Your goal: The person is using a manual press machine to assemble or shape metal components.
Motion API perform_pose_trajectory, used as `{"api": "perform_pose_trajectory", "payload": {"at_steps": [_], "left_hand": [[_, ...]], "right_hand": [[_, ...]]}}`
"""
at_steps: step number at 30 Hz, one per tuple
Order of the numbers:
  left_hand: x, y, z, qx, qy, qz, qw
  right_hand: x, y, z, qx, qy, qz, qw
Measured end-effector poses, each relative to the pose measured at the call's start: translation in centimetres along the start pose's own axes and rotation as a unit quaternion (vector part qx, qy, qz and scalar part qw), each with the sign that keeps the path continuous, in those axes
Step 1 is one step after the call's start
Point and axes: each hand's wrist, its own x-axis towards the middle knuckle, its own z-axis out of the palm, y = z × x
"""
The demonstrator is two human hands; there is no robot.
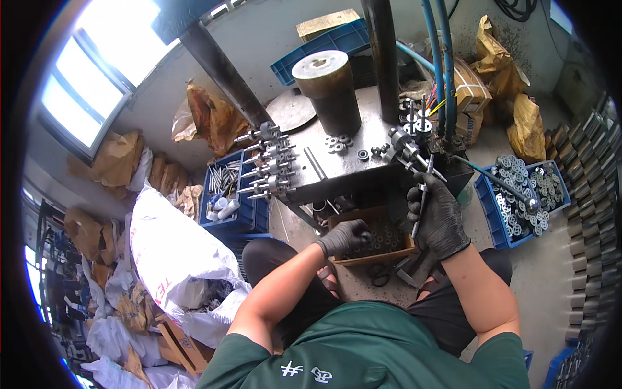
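In my gloved right hand (440, 217), a slim metal shaft (424, 200) stands nearly upright, tapering at its lower end. My gloved left hand (346, 238) is closed in front of a cardboard box (363, 261) of ring-shaped parts; whatever it may hold is hidden. Ahead is a steel press table (324, 162). Several crankshafts (269, 170) line its left edge, and larger crankshaft pieces (408, 148) lie at its right corner. Small metal rings (337, 145) and a dark bearing (363, 155) sit mid-table, beside two thin rods (315, 163).
A thick steel cylinder (330, 97) stands on the table between two columns (385, 61). Blue crates hold round metal parts (515, 188) at right and pins (223, 178) at left. A white sack (172, 240) lies left of my legs; a hammer (409, 272) rests on the floor.
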Motion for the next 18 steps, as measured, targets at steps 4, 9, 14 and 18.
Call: {"api": "perform_pose_trajectory", "payload": {"at_steps": [4,9,14,18], "left_hand": [[-0.8,6.8,-4.1,0.075,0.078,0.041,0.993],[0.6,16.4,-16.1,0.228,0.324,0.211,0.894],[3.6,21.7,-26.2,0.369,0.494,0.24,0.75],[5.6,19.9,-27.9,0.443,0.445,0.161,0.762]], "right_hand": [[-0.6,-0.3,0.6,0.007,0.001,0.006,1.0],[-0.8,-0.7,0.5,0.026,0.015,0.012,0.999],[-0.7,-0.5,0.3,0.042,0.009,0.028,0.999],[-0.3,0.4,0.1,0.045,-0.022,0.031,0.998]]}}
